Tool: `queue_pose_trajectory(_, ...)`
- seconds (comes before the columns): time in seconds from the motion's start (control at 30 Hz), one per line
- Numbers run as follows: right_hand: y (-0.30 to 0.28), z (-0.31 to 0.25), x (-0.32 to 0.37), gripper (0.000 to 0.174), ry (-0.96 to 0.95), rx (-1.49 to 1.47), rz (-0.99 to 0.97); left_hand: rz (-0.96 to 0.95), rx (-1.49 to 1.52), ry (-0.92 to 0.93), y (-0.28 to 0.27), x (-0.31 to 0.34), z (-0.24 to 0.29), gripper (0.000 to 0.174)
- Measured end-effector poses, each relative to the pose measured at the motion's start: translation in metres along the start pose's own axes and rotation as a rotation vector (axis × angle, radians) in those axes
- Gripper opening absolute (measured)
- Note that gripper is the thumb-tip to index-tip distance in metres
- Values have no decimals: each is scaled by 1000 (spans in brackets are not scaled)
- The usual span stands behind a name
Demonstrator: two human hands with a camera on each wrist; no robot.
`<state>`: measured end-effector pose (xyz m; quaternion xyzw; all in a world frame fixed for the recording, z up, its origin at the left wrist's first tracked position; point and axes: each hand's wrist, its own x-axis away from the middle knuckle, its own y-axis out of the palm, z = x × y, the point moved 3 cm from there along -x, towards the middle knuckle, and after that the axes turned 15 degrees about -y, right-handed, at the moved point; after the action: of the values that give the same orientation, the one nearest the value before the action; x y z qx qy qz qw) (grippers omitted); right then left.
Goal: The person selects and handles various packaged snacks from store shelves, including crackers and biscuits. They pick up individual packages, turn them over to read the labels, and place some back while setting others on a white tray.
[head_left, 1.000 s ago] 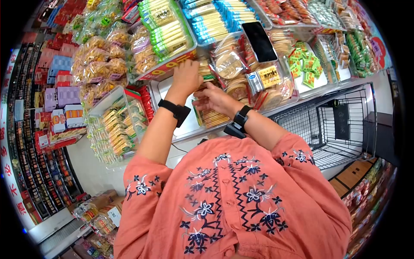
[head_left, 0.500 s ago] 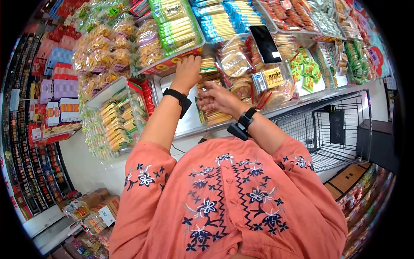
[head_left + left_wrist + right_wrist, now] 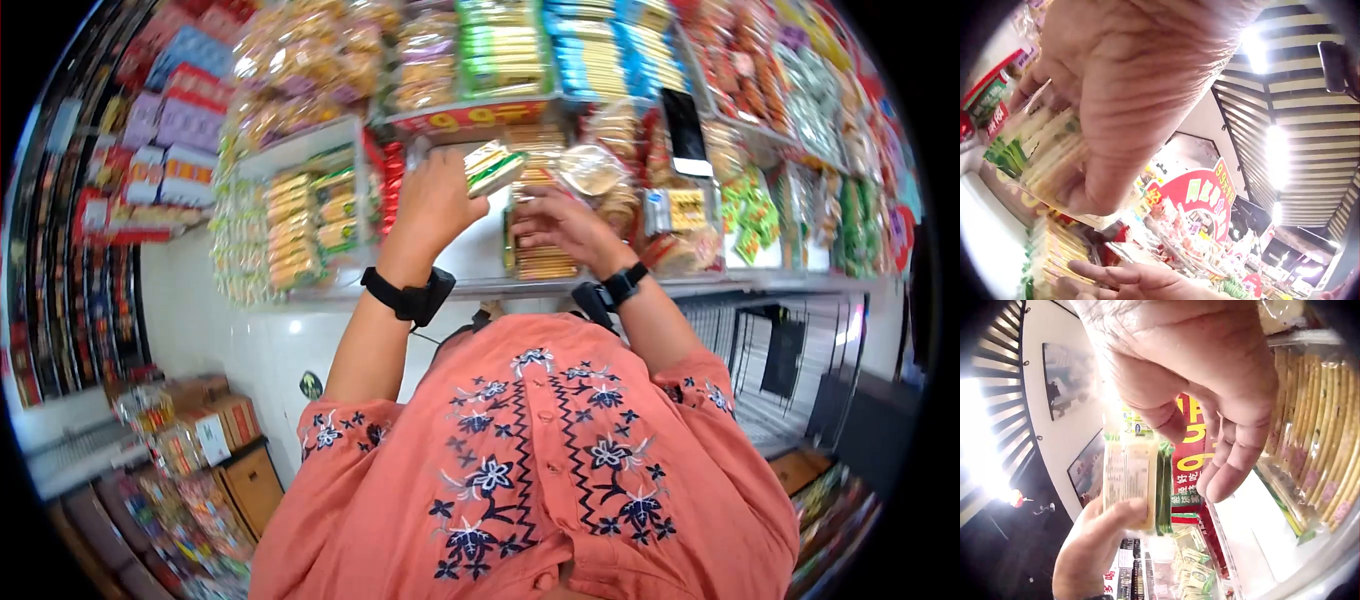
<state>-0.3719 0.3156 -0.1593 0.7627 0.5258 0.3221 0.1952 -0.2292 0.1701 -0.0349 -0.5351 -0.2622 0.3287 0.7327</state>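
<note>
My left hand [image 3: 432, 205] grips a small stack of flat cracker packs [image 3: 493, 168] in clear wrappers with green edges, held above the white display tray [image 3: 478, 238]. In the right wrist view its thumb presses on the face of the front pack [image 3: 1125, 478]. My right hand [image 3: 568, 228] hovers at the row of similar packs [image 3: 545, 262] to the right, its fingers loosely bent and nothing between them. Long thin crackers [image 3: 1316, 425] in clear film show beside that hand in the right wrist view.
Behind stand bins of green [image 3: 505, 60] and blue packs [image 3: 590, 60] with a red price strip [image 3: 470, 116]. Bagged round crackers [image 3: 592, 168] and a phone [image 3: 684, 130] lie to the right. A clear bin of packs [image 3: 300, 215] is at left, a wire cart [image 3: 770, 350] at lower right.
My left hand has come up and away from the red price strip with the cracker packs now showing in its grip. My right hand stays by the row. The view has turned.
</note>
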Motion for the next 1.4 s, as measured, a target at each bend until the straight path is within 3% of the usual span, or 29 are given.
queue_pose_trajectory(0.17, -2, -4, -3, 49, -181, -166, -31, 24, 89, -56, -40, 31, -28, 46)
queue_pose_trajectory(0.27, -4, -4, -8, 47, -172, -248, 10, 64, 174, -92, -64, 50, -44, 50)
queue_pose_trajectory(0.3, -5, -4, -11, 49, -195, -227, 7, -8, 162, -147, -78, 56, -49, 54)
queue_pose_trajectory(0.4, -12, -1, -15, 51, -200, -320, 11, 46, 181, -238, -108, 67, -84, 57)
queue_pose_trajectory(0.6, -11, 0, -13, 56, -223, -321, 55, -22, -72, -338, -142, 52, -180, 61)
queue_pose_trajectory(0.73, -12, 2, -13, 58, -224, -321, 65, -141, -118, -282, -129, 29, -215, 61)
queue_pose_trajectory(0.97, -18, 6, -13, 58, -245, -354, 59, -276, -117, -73, -86, -19, -222, 57)
queue_pose_trajectory(1.1, -17, 8, -13, 56, -257, -361, 95, -224, -67, 37, -63, -31, -236, 57)
queue_pose_trajectory(1.23, -13, 9, -13, 55, -260, -393, 114, -71, -332, 90, -58, -30, -241, 59)
queue_pose_trajectory(1.4, -11, 10, -7, 55, -311, -393, 115, 3, -276, 123, -67, -24, -231, 58)
